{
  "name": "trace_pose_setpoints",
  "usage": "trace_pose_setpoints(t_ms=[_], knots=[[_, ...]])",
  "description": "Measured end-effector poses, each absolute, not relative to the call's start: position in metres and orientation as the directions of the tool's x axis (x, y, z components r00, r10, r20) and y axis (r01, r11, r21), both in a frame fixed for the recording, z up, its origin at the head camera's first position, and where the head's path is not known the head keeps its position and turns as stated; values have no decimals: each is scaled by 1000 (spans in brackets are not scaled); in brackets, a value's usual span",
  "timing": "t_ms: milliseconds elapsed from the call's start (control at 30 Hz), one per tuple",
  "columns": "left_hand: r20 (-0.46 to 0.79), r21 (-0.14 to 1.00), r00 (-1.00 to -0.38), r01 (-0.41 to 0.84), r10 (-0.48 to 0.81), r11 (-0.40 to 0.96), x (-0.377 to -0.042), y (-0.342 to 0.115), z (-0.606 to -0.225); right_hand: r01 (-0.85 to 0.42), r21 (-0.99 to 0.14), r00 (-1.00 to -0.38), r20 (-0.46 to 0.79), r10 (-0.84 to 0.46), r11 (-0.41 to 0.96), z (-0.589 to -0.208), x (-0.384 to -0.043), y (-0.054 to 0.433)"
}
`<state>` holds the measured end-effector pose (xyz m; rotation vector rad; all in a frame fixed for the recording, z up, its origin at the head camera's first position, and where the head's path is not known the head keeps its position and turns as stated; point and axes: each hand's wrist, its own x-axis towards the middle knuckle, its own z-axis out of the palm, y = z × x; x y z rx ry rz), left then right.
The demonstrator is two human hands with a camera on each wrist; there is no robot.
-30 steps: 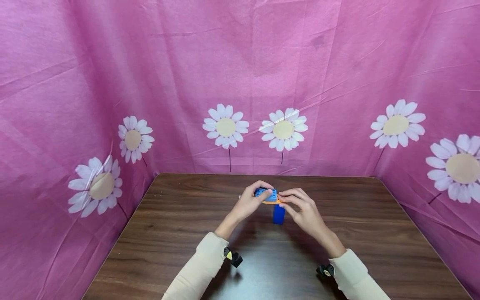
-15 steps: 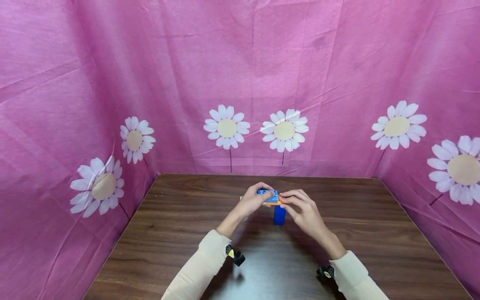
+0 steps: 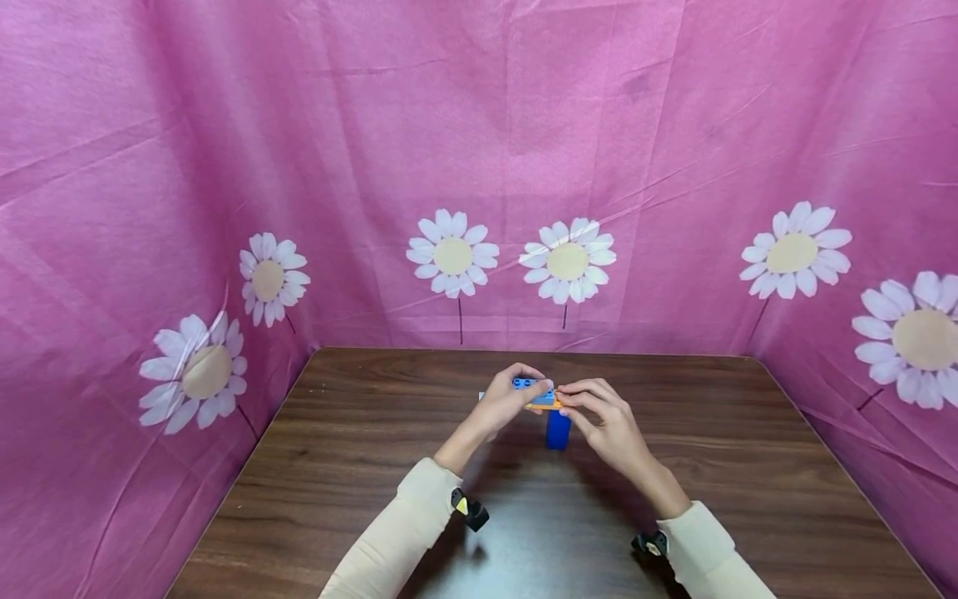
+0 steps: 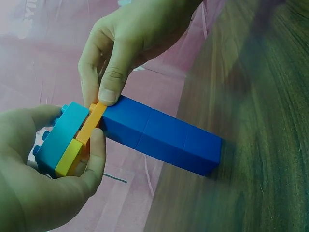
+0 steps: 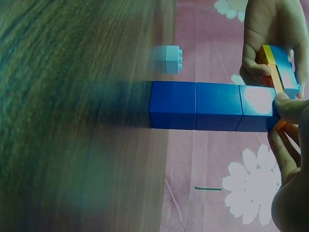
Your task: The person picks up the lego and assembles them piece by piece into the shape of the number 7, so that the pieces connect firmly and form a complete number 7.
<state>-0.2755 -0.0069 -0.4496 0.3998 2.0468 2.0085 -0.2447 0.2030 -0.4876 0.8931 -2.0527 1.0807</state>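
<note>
A tower of three dark blue bricks (image 5: 218, 106) stands upright on the table. On its top lies a thin orange plate (image 4: 91, 124) that juts out to the left. A light blue brick (image 4: 63, 137) sits over the plate's jutting part, with a yellow piece (image 4: 69, 157) beneath its outer end. My left hand (image 3: 503, 401) holds the light blue brick and yellow piece between thumb and fingers, thumb on the studs in the head view. My right hand (image 3: 615, 428) pinches the orange plate at the tower's top; its thumb also touches near the upper dark blue brick.
A pale blue brick (image 5: 172, 59) stands on the table behind the tower, mostly hidden by my left hand in the head view. The brown wooden table (image 3: 359, 466) ends at a pink flowered curtain (image 3: 509, 150) at the back and sides.
My left thumb has shifted over the light blue brick's studs toward its right end. My right hand keeps its place at the tower's top, and the tower stands as before.
</note>
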Motion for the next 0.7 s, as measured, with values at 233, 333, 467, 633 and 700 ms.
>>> trace_pose_setpoints(t_ms=[233, 333, 467, 633, 700], knots=[[-143, 973, -902, -203, 408, -108, -276, -9, -449, -785, -439, -579, 771, -264, 438, -486, -244, 203], [-170, 957, -877, -255, 449, -135, -276, -10, -450, -783, -441, -581, 769, -265, 438, -486, -244, 203], [-192, 943, -861, -294, 470, -153, -276, -11, -449, -782, -444, -583, 769, -263, 437, -487, -245, 203], [-231, 939, -858, -320, 459, -126, -274, -11, -447, -784, -446, -582, 771, -260, 433, -487, -245, 203], [-234, 941, -858, -319, 457, -116, -274, -12, -446, -784, -448, -581, 772, -257, 429, -487, -245, 203]])
